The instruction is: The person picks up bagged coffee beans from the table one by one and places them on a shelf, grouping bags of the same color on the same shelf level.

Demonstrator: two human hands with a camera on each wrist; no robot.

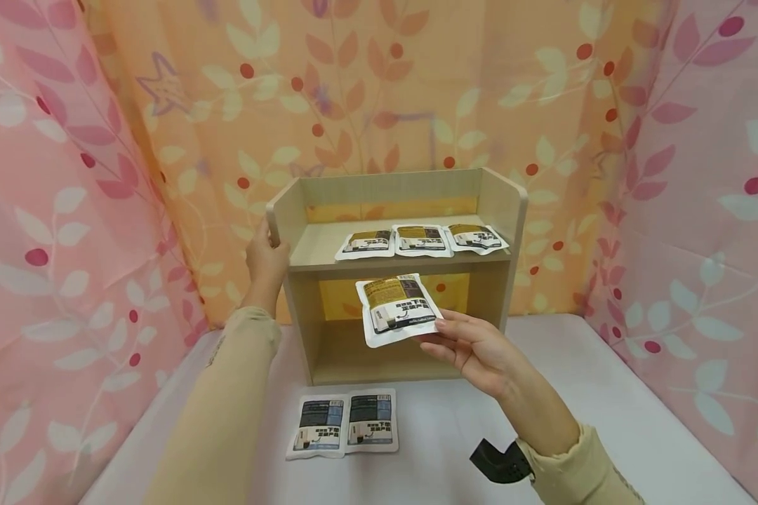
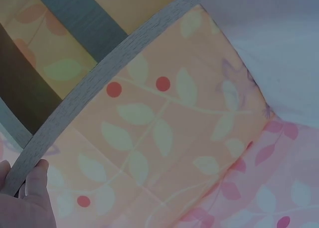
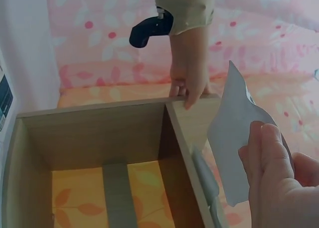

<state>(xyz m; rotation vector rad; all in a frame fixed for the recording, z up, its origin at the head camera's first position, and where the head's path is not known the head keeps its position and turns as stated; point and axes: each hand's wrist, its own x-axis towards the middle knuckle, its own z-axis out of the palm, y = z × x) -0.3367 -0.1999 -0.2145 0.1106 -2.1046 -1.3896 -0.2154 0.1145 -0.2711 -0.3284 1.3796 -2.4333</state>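
A light, floppy sachet (image 1: 396, 308) is pinched at its lower corner by the right hand (image 1: 474, 347), likely slippery, while the shelf's (image 1: 505, 203) left edge is gripped by the left hand (image 1: 265, 261).

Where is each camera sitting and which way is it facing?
Head: on the head, looking forward and down at the shelf; both sleeved arms, left hand, right hand holding a packet.
Left wrist: along the shelf's edge toward curtain; fingertips only.
Right wrist: across the shelf at the left hand; its own fingers on the packet.
Shared: shelf, left hand.
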